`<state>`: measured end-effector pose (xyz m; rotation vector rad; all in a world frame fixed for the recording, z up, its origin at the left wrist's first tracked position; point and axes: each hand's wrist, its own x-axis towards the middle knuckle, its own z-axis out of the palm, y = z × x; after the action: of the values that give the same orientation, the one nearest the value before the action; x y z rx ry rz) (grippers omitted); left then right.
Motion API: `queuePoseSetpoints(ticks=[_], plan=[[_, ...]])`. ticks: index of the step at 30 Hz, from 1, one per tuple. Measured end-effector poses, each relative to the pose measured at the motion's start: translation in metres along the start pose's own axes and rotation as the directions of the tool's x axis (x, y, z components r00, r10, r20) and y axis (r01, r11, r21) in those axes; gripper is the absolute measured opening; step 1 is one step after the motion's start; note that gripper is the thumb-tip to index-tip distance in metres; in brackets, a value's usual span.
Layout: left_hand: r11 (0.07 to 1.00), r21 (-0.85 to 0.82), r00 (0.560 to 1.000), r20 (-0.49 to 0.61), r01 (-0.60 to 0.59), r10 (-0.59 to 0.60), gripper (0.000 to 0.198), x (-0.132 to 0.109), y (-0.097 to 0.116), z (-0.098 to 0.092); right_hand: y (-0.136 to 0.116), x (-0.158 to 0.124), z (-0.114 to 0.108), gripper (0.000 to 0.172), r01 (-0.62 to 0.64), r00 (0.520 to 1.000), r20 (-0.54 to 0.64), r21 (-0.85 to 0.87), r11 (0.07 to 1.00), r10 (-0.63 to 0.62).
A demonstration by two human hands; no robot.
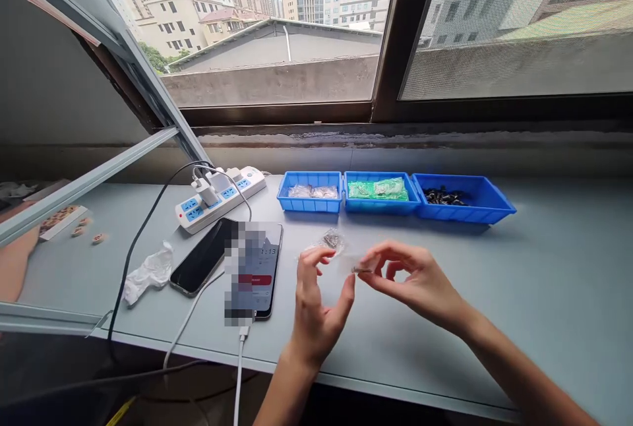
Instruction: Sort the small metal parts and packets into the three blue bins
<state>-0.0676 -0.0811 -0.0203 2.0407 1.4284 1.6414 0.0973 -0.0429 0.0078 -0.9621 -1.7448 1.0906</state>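
Observation:
In the head view my right hand pinches a small clear plastic bag between thumb and fingertips, a little above the table. Something small and dark shows at the bag's lower edge, too blurred to make out. My left hand is just left of the bag, its thumb and fingers spread apart with nothing held. Behind the left fingertips, another clear bag with small metal pieces lies on the table.
Three blue bins stand in a row: one with clear packets, one with green packets, one with black parts. At left are a power strip, a dark phone, a lit phone, cables and crumpled tissue.

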Motion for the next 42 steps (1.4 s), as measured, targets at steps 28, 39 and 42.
queuePoseSetpoints(ticks=[28,39,42], plan=[[0.996,0.076,0.996,-0.082,-0.036,0.042,0.005,0.0024,0.0004,-0.0025,0.0023,-0.0060,0.0042,0.018,0.415,0.852,-0.157,-0.381,0.826,-0.500],[0.998,0.061,0.998,-0.063,0.021,-0.017,0.009,0.0044,0.0020,-0.0023,-0.0026,-0.0065,0.0085,0.020,0.129,0.964,-0.224,-0.075,0.989,-0.143],[0.998,0.035,0.996,0.065,0.055,-0.057,0.015,0.0033,0.0013,-0.0017,-0.0037,-0.0052,0.0086,0.029,-0.014,0.986,-0.166,0.050,0.999,0.023]])
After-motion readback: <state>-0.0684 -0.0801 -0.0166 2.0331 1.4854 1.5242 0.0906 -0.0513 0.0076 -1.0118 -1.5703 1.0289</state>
